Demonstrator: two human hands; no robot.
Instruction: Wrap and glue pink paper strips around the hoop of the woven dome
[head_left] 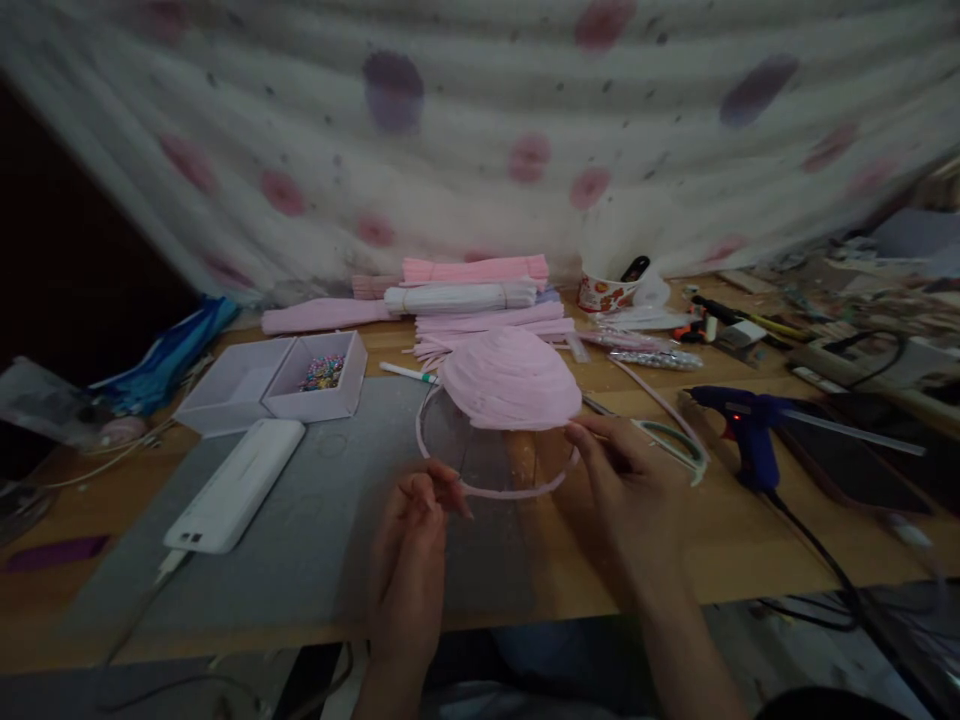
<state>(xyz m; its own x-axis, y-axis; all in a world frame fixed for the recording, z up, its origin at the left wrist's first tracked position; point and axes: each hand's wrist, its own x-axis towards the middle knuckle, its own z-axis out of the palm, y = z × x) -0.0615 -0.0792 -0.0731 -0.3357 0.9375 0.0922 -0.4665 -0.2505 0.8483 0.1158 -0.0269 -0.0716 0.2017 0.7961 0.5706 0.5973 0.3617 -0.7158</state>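
Observation:
A pale pink shell-shaped piece [511,380], built from rows of fuzzy pipe cleaner, is held up above the table. Below it curves a thin pink pipe-cleaner loop [517,492], which looks joined to the shell at both sides. My right hand [626,480] pinches the shell's lower right edge between thumb and fingers. My left hand [420,515] has its fingers closed at the lower left of the loop, where they cover part of it. The fingertips there are slightly blurred.
Bundles of pipe cleaners [461,297] lie at the back. A white box with beads [315,400] and a white power bank [234,485] are left, partly beside a grey mat [315,540]. A blue glue gun [754,430] with its cord and a paper cup [606,293] are right.

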